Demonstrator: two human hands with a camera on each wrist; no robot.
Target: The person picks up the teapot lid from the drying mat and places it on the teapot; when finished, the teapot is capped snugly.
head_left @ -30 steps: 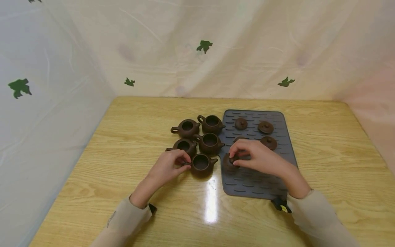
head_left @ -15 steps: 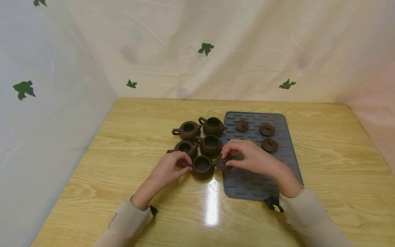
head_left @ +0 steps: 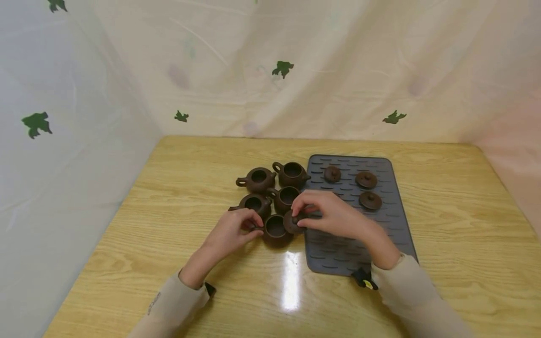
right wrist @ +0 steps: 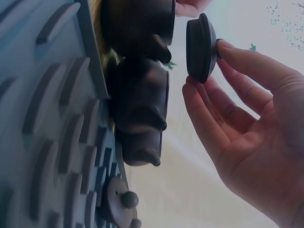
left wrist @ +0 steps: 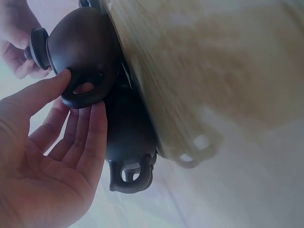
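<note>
In the head view, my left hand (head_left: 230, 233) pinches the handle of the nearest dark brown teapot (head_left: 276, 240), which stands lidless on the table. The left wrist view shows thumb and fingers on the looped handle (left wrist: 81, 100). My right hand (head_left: 336, 217) pinches a round brown lid (head_left: 289, 223) by its knob. That lid is raised near the right side of the teapot's opening and covers its spout in the head view. In the right wrist view the lid (right wrist: 198, 50) is seen edge-on, apart from the teapot (right wrist: 135, 26).
Several other lidless teapots (head_left: 258, 186) cluster behind the held one, left of a grey ridged mat (head_left: 334, 265). Three lids show on the mat: a small one (head_left: 332, 174) and two wider ones (head_left: 366, 180). A pale curtain (head_left: 220, 94) hangs behind the wooden table (head_left: 169, 188).
My right hand has carried the lid leftward from over the mat to the right edge of the nearest teapot. My left hand has kept its hold on the handle.
</note>
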